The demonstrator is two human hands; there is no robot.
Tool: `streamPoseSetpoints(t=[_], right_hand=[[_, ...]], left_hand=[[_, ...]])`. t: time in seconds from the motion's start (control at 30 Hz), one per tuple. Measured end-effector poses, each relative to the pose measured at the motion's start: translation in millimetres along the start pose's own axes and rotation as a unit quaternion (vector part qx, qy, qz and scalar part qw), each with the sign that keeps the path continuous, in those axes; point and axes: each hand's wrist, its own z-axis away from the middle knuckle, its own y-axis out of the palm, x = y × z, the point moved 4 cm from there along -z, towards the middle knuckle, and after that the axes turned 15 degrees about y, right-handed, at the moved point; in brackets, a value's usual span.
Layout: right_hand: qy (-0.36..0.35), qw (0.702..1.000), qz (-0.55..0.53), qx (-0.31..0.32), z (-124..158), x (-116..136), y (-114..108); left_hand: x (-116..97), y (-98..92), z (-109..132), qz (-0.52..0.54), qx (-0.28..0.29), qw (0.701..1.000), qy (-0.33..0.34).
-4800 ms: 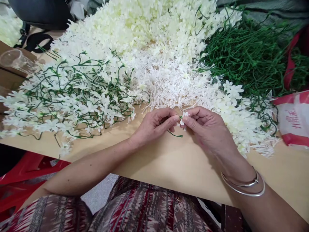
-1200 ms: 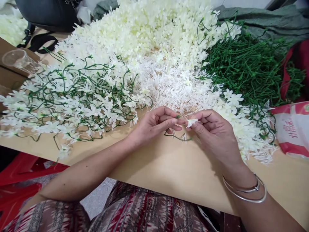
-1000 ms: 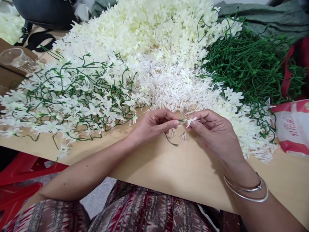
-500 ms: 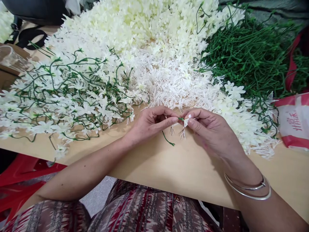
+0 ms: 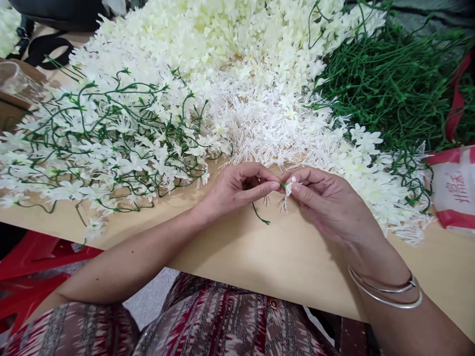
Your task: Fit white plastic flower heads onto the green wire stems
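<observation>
Head view: the left hand [image 5: 241, 188] has thumb and forefinger closed in a pinch on a thin, dark green, plastic-looking stem [image 5: 261, 216], whose loose end curves down below the fingers. The right hand [image 5: 330, 200], with two silver-coloured metal bangles [image 5: 393, 295] at its wrist, pinches a small white artificial flower [image 5: 290, 187] between thumb and curled forefinger. The flower sits between the two sets of fingertips, against the green tip, just above the pale, bare wooden-looking table [image 5: 256, 262]; fine white filaments hang beneath it. Just beyond the hands spreads a layer of thin white branching filaments [image 5: 270, 131], with a large heap of cream-white petal blossoms [image 5: 222, 39] behind. To the left lies a pile of white flowers on green stems [image 5: 137, 160]; to the right, a tangled mound of dark green stems [image 5: 389, 89] and, nearer, a red-and-white printed packet [image 5: 454, 190].
</observation>
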Motion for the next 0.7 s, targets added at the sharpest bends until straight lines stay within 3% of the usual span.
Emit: streamPoseSetpoints(t=[0.37, 0.7], right_hand=[[0.028, 0.999, 0.016, -0.026, 2.1, 2.0, 2.7], [0.036, 0.999, 0.007, -0.036, 2.2, -2.2, 5.8]], left_hand=[[-4.8, 5.0, -1.0, 0.060, 0.022, 0.998, -0.016], [-5.5, 10.2, 0.5, 0.103, 0.000, 0.994, -0.044]])
